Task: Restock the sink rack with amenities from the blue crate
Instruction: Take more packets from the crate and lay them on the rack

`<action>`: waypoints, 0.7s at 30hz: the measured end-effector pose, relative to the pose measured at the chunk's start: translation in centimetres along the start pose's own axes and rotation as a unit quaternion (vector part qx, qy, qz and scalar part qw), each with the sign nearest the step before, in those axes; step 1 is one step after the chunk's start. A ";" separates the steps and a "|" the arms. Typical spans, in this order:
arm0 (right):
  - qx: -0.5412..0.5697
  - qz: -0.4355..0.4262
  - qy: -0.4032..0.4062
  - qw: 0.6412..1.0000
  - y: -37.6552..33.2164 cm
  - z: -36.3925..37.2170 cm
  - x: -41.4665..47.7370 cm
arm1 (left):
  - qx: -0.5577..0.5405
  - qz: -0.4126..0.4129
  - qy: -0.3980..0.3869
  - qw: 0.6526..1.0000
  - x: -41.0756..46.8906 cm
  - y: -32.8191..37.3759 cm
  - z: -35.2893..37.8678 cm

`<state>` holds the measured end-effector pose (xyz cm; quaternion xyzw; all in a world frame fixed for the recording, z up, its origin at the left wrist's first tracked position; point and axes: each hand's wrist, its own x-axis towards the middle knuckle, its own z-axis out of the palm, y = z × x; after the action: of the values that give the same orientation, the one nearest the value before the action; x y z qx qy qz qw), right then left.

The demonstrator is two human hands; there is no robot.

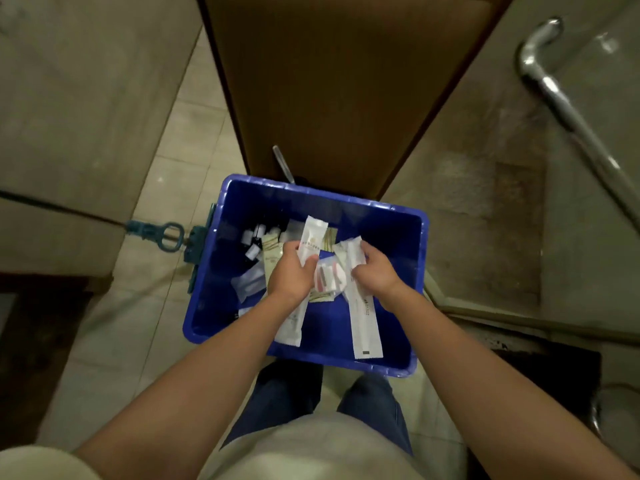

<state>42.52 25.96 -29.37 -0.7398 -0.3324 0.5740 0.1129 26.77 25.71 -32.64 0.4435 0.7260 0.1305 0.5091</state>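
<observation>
Closest to the camera it's just jeans and two bare forearms reaching straight down, so the person is standing right over the blue crate, which sits on the tiled floor. That's probably why everything is being sorted down low.

The left hand has its grip curled round a long white packet, thumb pressed across the front and the bottom end hanging under the wrist. The right hand is doing the same, its grip wrapped round the top of a second long packet. One per hand, held near one end; my guess is that's for counting out a set before carrying it over.

Between the hands lies a clear pouch with something pinkish inside. At the crate's far left are small dark-capped bottles and some beige sachets, all still loose in there.

Past the crate is a brown door, with a chrome handle off to the right. The sink rack isn't in view at all, so no restocking yet, I reckon.
</observation>
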 end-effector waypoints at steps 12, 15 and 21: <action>0.065 0.052 0.077 0.994 4.1 -4.0 -6.4 | 0.159 0.060 -0.127 0.977 -3.2 4.6 2.3; 0.054 0.087 0.086 0.991 5.8 -5.0 -7.7 | 0.215 0.082 -0.147 0.962 -4.4 5.6 3.3; 0.085 0.117 0.087 0.986 9.3 -7.1 -12.4 | 0.276 0.155 -0.166 0.934 -7.6 7.2 6.0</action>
<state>50.91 12.76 -22.59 -0.8084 -0.1824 0.5429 0.1359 36.20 22.36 -26.01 0.6890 0.5605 -0.0731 0.4535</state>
